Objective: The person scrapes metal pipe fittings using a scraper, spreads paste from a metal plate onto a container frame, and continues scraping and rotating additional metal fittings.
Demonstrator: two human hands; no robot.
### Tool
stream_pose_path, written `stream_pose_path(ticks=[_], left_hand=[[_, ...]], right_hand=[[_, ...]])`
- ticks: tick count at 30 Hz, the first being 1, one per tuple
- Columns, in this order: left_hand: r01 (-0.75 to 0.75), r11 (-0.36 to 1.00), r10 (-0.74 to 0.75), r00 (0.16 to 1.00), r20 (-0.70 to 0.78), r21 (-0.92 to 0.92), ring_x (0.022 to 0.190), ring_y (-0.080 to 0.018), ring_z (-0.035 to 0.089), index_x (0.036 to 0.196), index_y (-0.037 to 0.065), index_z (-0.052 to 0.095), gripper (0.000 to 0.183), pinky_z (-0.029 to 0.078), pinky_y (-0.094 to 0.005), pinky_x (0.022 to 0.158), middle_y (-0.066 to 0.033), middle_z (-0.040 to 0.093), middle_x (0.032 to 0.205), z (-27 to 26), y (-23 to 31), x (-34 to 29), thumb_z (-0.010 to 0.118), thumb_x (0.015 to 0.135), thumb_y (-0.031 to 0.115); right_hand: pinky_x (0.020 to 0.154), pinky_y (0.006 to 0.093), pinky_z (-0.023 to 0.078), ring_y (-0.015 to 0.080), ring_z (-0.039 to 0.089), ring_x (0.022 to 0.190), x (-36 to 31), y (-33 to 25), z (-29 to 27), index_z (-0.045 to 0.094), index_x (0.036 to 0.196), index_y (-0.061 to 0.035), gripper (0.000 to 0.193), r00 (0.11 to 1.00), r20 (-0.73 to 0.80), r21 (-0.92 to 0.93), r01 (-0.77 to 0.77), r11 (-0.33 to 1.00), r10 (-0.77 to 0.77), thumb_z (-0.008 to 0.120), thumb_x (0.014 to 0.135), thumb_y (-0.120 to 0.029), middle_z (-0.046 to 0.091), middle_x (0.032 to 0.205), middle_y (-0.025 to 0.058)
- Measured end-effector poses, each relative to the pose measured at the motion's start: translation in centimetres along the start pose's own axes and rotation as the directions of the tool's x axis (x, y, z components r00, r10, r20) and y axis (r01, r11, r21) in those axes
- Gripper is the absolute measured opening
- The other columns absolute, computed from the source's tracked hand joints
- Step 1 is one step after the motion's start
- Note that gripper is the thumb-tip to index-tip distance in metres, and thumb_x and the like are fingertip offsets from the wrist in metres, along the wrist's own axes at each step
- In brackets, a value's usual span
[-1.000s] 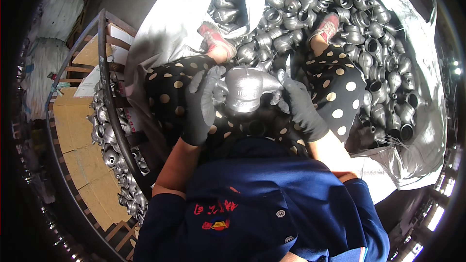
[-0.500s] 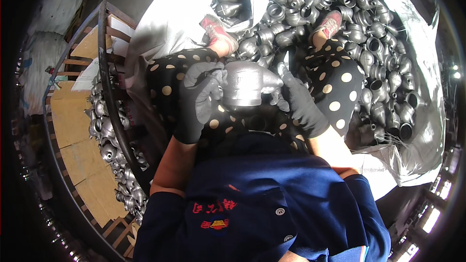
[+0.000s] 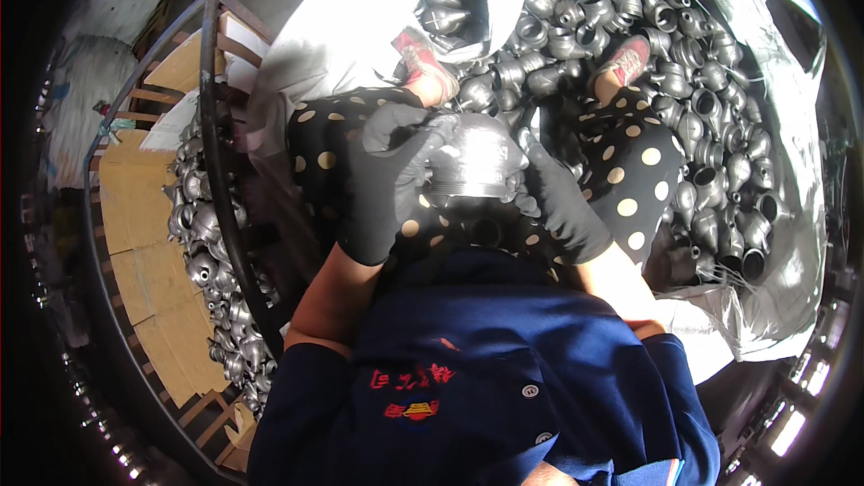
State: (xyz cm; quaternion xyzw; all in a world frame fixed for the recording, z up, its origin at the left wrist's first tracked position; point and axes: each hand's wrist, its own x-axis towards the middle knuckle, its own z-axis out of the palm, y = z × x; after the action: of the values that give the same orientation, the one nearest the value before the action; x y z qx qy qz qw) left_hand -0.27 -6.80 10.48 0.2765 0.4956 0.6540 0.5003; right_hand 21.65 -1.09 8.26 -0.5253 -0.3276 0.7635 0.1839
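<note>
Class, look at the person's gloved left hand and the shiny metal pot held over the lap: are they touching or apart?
Touching. The head view shows the left hand with its gloved fingers wrapped against the side of the metal pot, no gap showing.

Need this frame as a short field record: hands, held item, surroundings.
left hand: dark glove, gripping the metal pot from its left
right hand: dark glove, on the pot's right side
metal pot: grey, rounded, held over the lap
pile of pots: grey castings heaped on a white sheet, ahead and to the right
rack: curved metal frame at left, more pots stacked beside it
posture: seated, polka-dot trousers, red shoes in the pile
</note>
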Motion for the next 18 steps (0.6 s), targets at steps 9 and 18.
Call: stream_pose_path(ticks=[9, 18], left_hand=[[-0.482, 0.548, 0.665, 0.747, -0.006, 0.683, 0.077, -0.0127, 0.062, 0.097, 0.001, 0.066, 0.011, 0.049, -0.0236, 0.071, -0.0062, 0.066, 0.089, -10.0, 9.7, -2.3, 0.057, 0.091, -0.001], [0.095, -0.041, 0.853, 0.522, -0.015, 0.995, 0.101, -0.0262, 0.067, 0.120, 0.000, 0.067, 0.031, 0.053, -0.0365, 0.088, -0.0161, 0.071, 0.105, -37.6, 15.2, -7.4, 0.054, 0.094, 0.009]], right_hand=[[0.051, 0.0170, 0.040, 0.0040, 0.053, 0.062, -0.2, 1.5, -1.4, 0.060, 0.133, -0.0079, 0.039, 0.994, -0.042, -0.236, 0.087, 0.968, -0.100, 0.053, 0.095, -0.007, 0.071, 0.100, 0.0050], [0.058, 0.0181, 0.044, 0.0032, 0.056, 0.069, -0.3, 1.3, -2.7, 0.053, 0.142, -0.0084, 0.043, 0.984, 0.106, -0.341, 0.172, 0.924, -0.144, 0.053, 0.099, -0.015, 0.070, 0.108, 0.0047]])
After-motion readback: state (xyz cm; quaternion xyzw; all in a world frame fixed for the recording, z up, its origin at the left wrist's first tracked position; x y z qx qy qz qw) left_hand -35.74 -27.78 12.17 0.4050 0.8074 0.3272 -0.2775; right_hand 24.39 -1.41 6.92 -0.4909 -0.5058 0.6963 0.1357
